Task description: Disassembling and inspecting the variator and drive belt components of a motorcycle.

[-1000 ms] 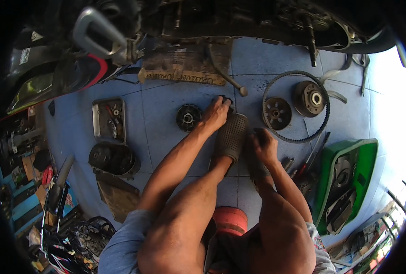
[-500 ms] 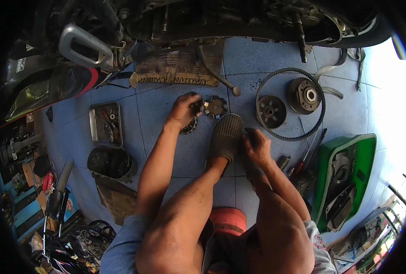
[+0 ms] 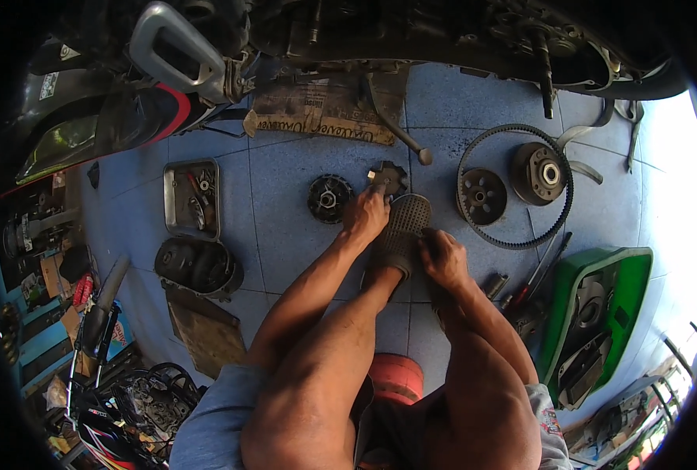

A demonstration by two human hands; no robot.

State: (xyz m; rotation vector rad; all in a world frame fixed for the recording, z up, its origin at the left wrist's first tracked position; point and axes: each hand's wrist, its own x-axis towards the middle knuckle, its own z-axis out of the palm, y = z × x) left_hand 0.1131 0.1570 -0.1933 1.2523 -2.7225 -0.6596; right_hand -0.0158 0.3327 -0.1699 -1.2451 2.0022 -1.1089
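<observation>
My left hand reaches forward over the floor, its fingers pinched at the near edge of a dark notched metal plate. A small pale block sits on the plate's left side; the fingertips hide part of the near edge. Just left of that hand lies a round finned pulley half with a hub in its middle. My right hand is closed beside my clog, fingers curled; what they hold, if anything, is hidden.
On the right lie a toothed drive belt, a clutch bell, a round clutch part and a green bin of parts. A metal tray and black cover are left. A motorcycle engine stands ahead, above cardboard.
My left hand has moved right, from above the finned pulley half to the notched plate, leaving the pulley half uncovered. My right hand stays beside the clog. The view has shifted slightly.
</observation>
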